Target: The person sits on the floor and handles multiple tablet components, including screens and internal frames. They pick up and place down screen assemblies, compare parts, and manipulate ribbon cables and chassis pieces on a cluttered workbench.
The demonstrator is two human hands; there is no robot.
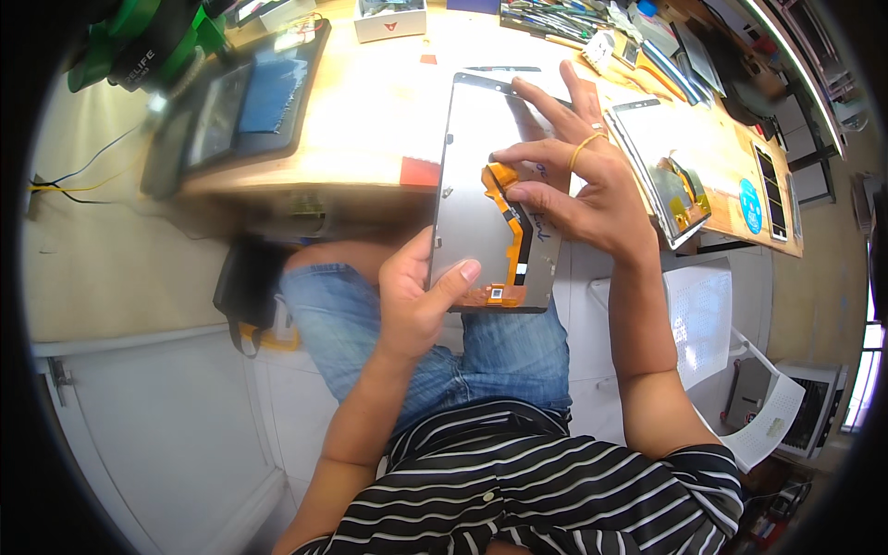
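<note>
A tablet screen panel with a silver-grey back and dark edges is held up over my lap, tilted. My left hand grips its lower left edge, thumb on the back face and fingers hidden behind. An orange and black flex cable runs up the panel from a copper-coloured strip at the bottom. With thumb and index finger, my right hand pinches the cable's upper end, the other fingers spread. Some handwriting shows on the panel beside the cable.
A second screen panel lies on the wooden table to the right, near a white phone-like panel. Several hand tools and a white box stand at the back. A dark mat and green-black device are left; a white chair is right.
</note>
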